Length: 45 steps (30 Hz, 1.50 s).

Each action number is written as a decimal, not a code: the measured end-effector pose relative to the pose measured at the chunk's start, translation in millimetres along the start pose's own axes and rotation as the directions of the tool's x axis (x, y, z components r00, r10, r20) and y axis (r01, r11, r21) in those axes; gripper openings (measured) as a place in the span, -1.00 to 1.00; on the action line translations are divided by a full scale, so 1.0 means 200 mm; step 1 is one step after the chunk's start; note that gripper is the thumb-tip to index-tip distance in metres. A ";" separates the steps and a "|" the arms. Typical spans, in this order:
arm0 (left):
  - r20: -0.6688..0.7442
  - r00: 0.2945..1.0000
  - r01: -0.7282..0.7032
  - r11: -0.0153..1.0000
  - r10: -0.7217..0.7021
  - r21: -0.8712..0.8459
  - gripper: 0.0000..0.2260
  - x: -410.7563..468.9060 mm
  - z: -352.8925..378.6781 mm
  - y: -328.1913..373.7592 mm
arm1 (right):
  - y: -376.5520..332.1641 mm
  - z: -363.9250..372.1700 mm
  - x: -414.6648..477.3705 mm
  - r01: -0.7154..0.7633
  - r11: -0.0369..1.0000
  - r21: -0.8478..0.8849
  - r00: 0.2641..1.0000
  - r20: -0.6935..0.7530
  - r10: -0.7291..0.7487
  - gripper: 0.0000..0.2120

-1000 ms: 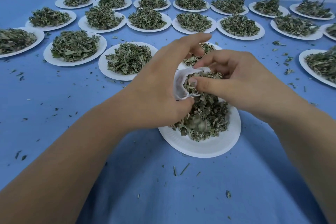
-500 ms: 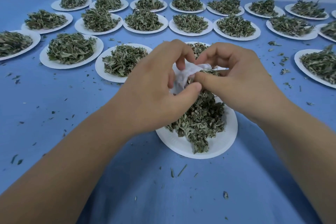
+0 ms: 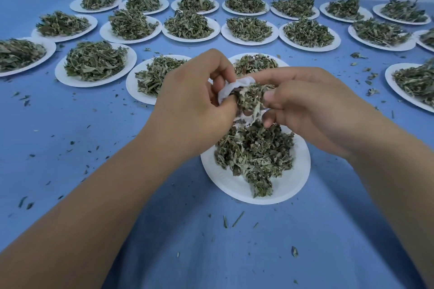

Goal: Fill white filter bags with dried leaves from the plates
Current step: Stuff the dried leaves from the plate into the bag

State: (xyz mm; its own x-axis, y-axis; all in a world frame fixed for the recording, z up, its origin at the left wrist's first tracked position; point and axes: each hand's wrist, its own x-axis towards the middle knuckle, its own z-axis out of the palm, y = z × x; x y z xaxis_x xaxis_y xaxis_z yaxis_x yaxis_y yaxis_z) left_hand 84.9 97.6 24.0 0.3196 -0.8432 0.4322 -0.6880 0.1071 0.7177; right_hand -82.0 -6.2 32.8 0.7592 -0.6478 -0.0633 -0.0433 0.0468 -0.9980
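Observation:
My left hand [image 3: 195, 103] grips a small white filter bag [image 3: 231, 88], holding its mouth up and open toward the right. A clump of dried green leaves [image 3: 250, 98] sits at the bag's mouth, and my right hand [image 3: 303, 105] pinches that clump between thumb and fingers. Both hands hover just above a white paper plate [image 3: 234, 185] in the middle of the table, which carries a loose pile of dried leaves [image 3: 256, 155]. Most of the bag is hidden behind my left fingers.
Several white paper plates heaped with dried leaves stand in rows across the blue tablecloth [image 3: 94, 138], the nearest being one plate [image 3: 143, 91] just left of my hands and another plate [image 3: 408, 91] at the right edge. Leaf crumbs lie scattered over the cloth.
Both hands have lifted a little off the plate with the bag. My right hand now pinches a larger clump of leaves at the bag's mouth, and the view has tilted down slightly.

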 end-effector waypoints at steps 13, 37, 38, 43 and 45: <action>0.003 0.997 0.080 0.959 -0.082 -0.272 -0.79 0.00 0.01 0.03 | 0.02 0.06 -0.02 0.186 0.900 -0.395 0.932 -0.218 -0.289 -0.87; -0.019 0.996 0.075 0.931 -0.088 -0.358 -0.86 -0.01 0.01 0.04 | 0.02 0.11 -0.02 0.169 0.856 -0.489 0.913 -0.250 -0.323 -0.87; 0.005 0.997 0.073 0.918 -0.077 -0.389 -0.85 -0.01 0.01 0.05 | 0.02 0.11 -0.02 0.166 0.839 -0.519 0.902 -0.264 -0.341 -0.86; 0.108 0.994 0.021 0.904 0.028 -0.427 -0.83 -0.03 0.03 0.09 | 0.02 0.12 0.00 0.117 0.695 -0.710 0.856 -0.283 -0.434 -0.76; 0.094 0.995 0.027 0.922 0.011 -0.387 -0.82 -0.03 0.03 0.08 | 0.02 0.11 0.00 0.112 0.682 -0.723 0.867 -0.264 -0.422 -0.77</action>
State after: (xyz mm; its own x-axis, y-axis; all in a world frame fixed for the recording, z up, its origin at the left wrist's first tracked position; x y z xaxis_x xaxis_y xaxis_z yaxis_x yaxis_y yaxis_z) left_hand 68.0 102.0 29.4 0.2492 -0.8879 0.3867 -0.3732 0.2804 0.8844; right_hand -67.4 10.3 29.0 0.5055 -0.7821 0.3644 -0.4140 -0.5904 -0.6928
